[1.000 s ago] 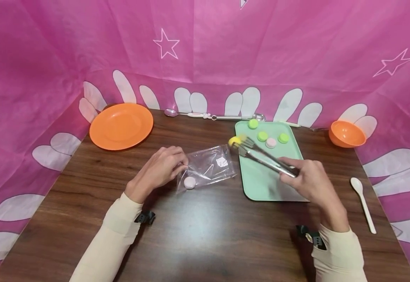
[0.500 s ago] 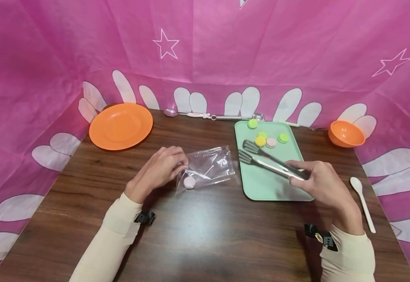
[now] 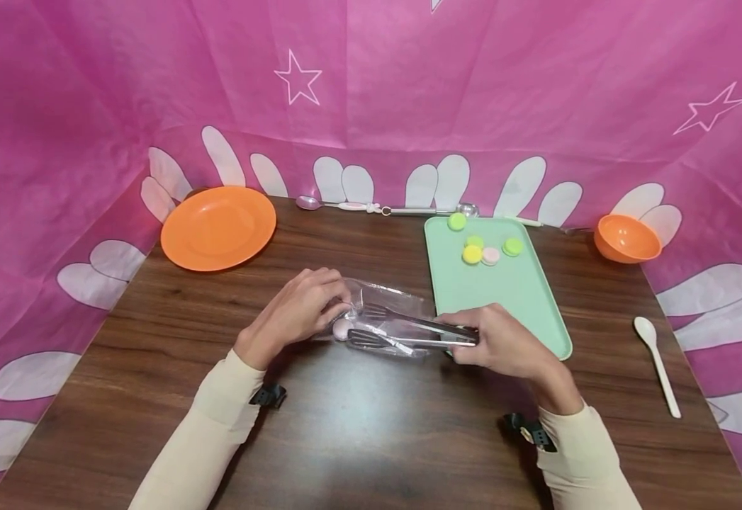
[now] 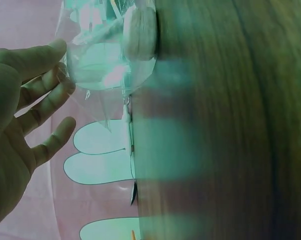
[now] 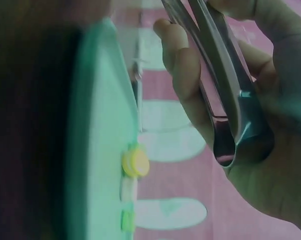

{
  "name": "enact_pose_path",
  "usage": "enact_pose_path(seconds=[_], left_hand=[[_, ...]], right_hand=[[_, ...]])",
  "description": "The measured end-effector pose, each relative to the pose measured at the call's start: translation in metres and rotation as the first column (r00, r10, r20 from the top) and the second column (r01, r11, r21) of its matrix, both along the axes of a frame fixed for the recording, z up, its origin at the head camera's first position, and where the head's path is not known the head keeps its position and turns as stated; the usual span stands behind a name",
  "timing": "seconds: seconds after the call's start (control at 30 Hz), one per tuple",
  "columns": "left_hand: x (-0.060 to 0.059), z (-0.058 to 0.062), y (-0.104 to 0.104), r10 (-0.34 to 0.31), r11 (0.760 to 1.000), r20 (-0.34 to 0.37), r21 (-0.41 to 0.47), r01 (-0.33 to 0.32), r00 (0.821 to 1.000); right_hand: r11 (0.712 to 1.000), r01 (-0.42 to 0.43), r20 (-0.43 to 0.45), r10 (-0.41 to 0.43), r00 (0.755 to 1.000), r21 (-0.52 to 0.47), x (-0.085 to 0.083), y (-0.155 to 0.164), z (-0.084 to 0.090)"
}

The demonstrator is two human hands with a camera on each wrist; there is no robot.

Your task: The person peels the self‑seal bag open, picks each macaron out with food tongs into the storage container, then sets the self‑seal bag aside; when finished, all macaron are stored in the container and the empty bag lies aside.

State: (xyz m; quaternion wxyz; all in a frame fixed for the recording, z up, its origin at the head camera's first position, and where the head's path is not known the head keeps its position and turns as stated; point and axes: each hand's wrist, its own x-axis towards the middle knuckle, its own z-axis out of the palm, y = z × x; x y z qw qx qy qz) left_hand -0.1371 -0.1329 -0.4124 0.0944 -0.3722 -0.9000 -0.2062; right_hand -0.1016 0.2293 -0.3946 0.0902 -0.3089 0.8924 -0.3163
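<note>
Near the middle of the head view, the right hand [image 3: 504, 347] grips a pair of metal tongs [image 3: 409, 331] by the handle end, fingers curled round it. The tips of the tongs reach left into a clear plastic bag [image 3: 386, 312] lying on the wooden table [image 3: 358, 425]. The left hand [image 3: 300, 308] pinches the left edge of the bag, next to a pink round sweet [image 3: 341, 328] inside it. To the right, a green tray [image 3: 504, 297] carries more round sweets at its upper end, one of them yellow [image 3: 471, 255]. An orange plate [image 3: 219, 228] sits at upper left, an orange bowl [image 3: 627, 239] at far right, and a white spoon [image 3: 658, 365] below it.
</note>
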Motion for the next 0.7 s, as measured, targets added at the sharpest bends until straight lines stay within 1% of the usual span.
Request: enact_pose_path(seconds=[0.13, 0.23, 0.37, 0.47, 0.53, 0.6, 0.63, 0.7], left_hand=[[0.0, -0.001, 0.001, -0.029, 1.0, -0.024, 0.007, 0.029, 0.999], [0.0, -0.002, 0.001, -0.041, 0.999, -0.04, 0.01, 0.042, 0.998], [-0.001, -0.002, 0.0, -0.033, 0.999, -0.038, 0.009, 0.033, 0.999], [-0.001, -0.001, -0.003, -0.011, 1.0, -0.014, 0.007, 0.011, 1.0], [-0.002, -0.001, -0.005, 0.008, 1.0, 0.021, 0.012, -0.008, 1.0], [-0.003, 0.001, -0.008, 0.034, 0.999, 0.089, 0.025, -0.037, 0.995], [-0.003, 0.002, -0.01, 0.052, 0.998, 0.132, 0.033, -0.057, 0.99], [-0.004, 0.004, -0.015, 0.092, 0.994, 0.226, 0.041, -0.104, 0.97]], right_hand=[[1.0, 0.001, -0.024, -0.001, 1.0, 0.006, 0.001, -0.016, -0.007], [1.0, 0.014, -0.015, -0.014, 1.0, 0.009, 0.002, -0.023, -0.011], [0.999, 0.031, -0.023, -0.03, 0.999, 0.018, 0.003, -0.032, -0.015], [0.999, 0.038, -0.023, -0.038, 0.999, 0.018, 0.003, -0.036, -0.017], [0.999, 0.042, -0.023, -0.041, 0.999, 0.021, 0.003, -0.037, -0.017], [0.999, 0.047, -0.017, -0.047, 0.999, 0.023, 0.004, -0.037, -0.016], [0.999, 0.047, -0.016, -0.047, 0.999, 0.024, 0.004, -0.037, -0.016], [0.998, 0.05, -0.016, -0.049, 0.999, 0.028, 0.004, -0.036, -0.016]])
